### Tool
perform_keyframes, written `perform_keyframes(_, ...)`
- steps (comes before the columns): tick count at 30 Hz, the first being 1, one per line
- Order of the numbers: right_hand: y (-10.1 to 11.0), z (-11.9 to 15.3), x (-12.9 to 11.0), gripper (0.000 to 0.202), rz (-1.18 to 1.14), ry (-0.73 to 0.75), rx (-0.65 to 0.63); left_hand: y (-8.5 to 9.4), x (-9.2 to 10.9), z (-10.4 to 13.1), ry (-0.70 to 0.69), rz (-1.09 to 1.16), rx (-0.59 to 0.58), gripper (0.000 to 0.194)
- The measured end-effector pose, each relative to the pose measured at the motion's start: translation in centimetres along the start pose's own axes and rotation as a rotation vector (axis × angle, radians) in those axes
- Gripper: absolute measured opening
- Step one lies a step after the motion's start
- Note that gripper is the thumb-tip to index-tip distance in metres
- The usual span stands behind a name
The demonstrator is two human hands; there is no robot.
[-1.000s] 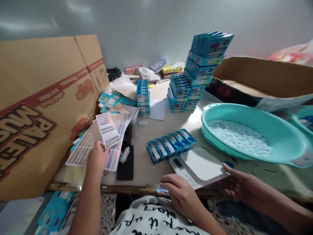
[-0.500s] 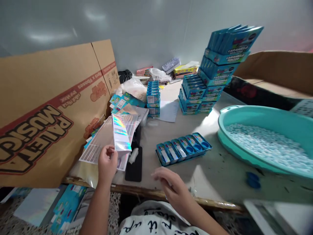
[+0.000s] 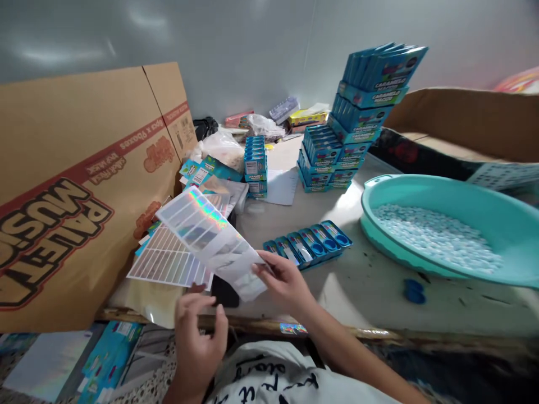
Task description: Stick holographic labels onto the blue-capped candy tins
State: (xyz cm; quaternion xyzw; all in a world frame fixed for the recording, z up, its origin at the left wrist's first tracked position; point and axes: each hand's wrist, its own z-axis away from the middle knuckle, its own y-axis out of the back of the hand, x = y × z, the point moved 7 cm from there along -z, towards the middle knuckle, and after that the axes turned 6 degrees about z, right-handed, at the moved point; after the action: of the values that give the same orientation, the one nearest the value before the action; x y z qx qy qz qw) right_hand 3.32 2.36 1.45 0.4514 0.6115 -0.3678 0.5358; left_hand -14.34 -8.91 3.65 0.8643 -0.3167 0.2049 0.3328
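Observation:
A shiny holographic sticker strip [image 3: 210, 238] is pinched at its lower right end by my right hand [image 3: 284, 280]. My left hand [image 3: 200, 331] is apart from it, near the table edge, fingers spread and holding nothing. Under the strip lies a sticker sheet [image 3: 162, 258] with a printed grid, beside a black object [image 3: 226, 292] that it partly covers. Behind my right hand sits a blue tray of small packs [image 3: 314, 244]; pale labels show on some of the left packs, and round blue parts on the right ones.
A large cardboard box [image 3: 84, 168] stands at the left. Stacked blue boxes [image 3: 357, 123] rise at the back. On the right is a turquoise tub [image 3: 370, 219] of small pale pieces, with blue round pieces [image 3: 415, 291] in front. A smaller blue stack [image 3: 255, 168] stands mid-back.
The strip has passed from my left hand to my right and now slants across the sheet. My left hand has let go and moved down toward me. The view has shifted slightly right.

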Motion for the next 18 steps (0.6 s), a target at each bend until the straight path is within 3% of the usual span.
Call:
perform_keyframes(2,1.5,1.1,-0.5,0.028,0.19,0.016,-0.034,1.0,1.0,-1.0,-0.055,-0.061,0.028,0.039)
perform_keyframes(4,2.6,2.5,-1.1,0.023,0.351,0.019,-0.113,0.6,3.3,-2.1,-0.197,-0.132,-0.058,0.044)
perform_keyframes(7,3.6,4.8,-2.4,0.018,0.48,0.065,-0.192,-3.0,6.7,-3.2,-0.389,-0.202,-0.368,0.041)
perform_keyframes(10,5.2,6.9,-3.3,0.017,0.482,0.072,-0.136,-7.0,8.5,-2.8,-0.443,-0.023,-0.651,0.031)
perform_keyframes(13,7.4,8.7,-2.9,0.021,0.364,-0.003,-0.044,-9.1,8.9,-2.5,-0.45,0.119,-0.666,0.028)
perform_keyframes(18,10.1,10.6,-0.5,0.026,0.106,-0.121,0.125,-11.0,9.5,-2.4,-0.453,0.134,-0.596,0.033)
